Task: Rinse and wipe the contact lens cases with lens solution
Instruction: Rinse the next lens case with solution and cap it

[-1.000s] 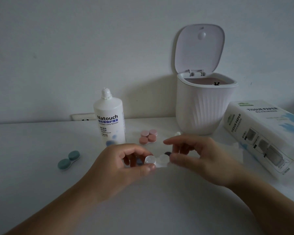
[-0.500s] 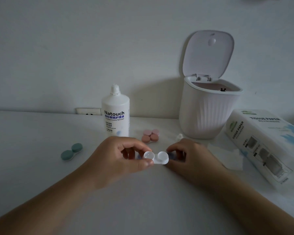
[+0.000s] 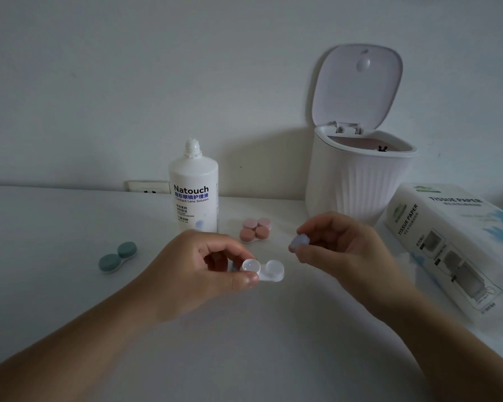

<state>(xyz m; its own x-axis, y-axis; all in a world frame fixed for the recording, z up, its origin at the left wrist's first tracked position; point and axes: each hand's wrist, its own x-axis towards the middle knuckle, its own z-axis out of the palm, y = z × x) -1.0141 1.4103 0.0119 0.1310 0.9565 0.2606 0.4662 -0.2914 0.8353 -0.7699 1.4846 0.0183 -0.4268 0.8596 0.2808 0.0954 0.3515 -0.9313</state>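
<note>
Thumb and forefinger of your left hand [image 3: 198, 265] pinch one end of the clear lens case [image 3: 263, 269], both wells uncapped, held low over the middle of the tabletop [image 3: 55, 221]. Your right hand [image 3: 340, 250] pinches a pale cap [image 3: 299, 242] just beside it. Behind stands the solution bottle [image 3: 193, 190], toward the back edge, with the pink case [image 3: 255, 230] and green case [image 3: 117, 256] unopened. Such a one-ended pinch could let the case tip when you pour, and the small cap may slip from your fingers and roll away.
</note>
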